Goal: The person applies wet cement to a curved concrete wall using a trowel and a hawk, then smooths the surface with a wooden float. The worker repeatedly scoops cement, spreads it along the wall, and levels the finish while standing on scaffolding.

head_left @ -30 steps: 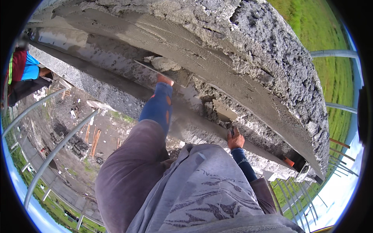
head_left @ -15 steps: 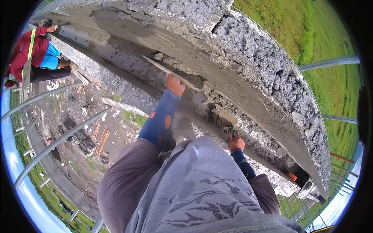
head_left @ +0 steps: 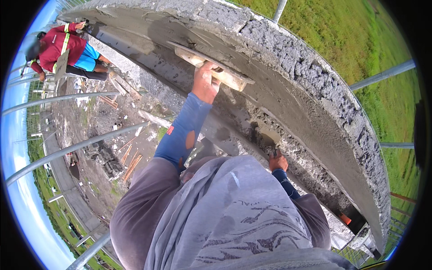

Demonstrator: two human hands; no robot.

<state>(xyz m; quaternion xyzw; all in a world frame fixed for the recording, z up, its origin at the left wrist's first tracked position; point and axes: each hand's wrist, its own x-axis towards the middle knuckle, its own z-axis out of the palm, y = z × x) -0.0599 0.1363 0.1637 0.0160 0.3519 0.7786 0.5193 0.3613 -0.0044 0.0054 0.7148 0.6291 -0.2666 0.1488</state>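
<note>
My left hand [head_left: 206, 83] is closed round the handle of a long plastering float [head_left: 191, 56], a flat board smeared with mortar. The float stands tilted against the wet grey mortar [head_left: 292, 105] on the inner face of a curved concrete wall. Lower and to the right, my right hand [head_left: 278, 162] grips a trowel [head_left: 269, 134] whose mortar-coated blade rests among the loose mortar in the channel at the wall's foot. Its handle is mostly hidden in my fingers.
A co-worker [head_left: 67, 49] in a maroon top and blue shorts stands by the wall at the far left. An orange pipe end [head_left: 345, 219] sits at the channel's right end. Metal rails [head_left: 76, 146] cross over rubble ground below; grass [head_left: 324, 40] lies beyond the wall.
The left hand has moved up the wall with the float, which is now tilted so that its handle side shows. The right hand stays low with the trowel. The whole view has shifted slightly.
</note>
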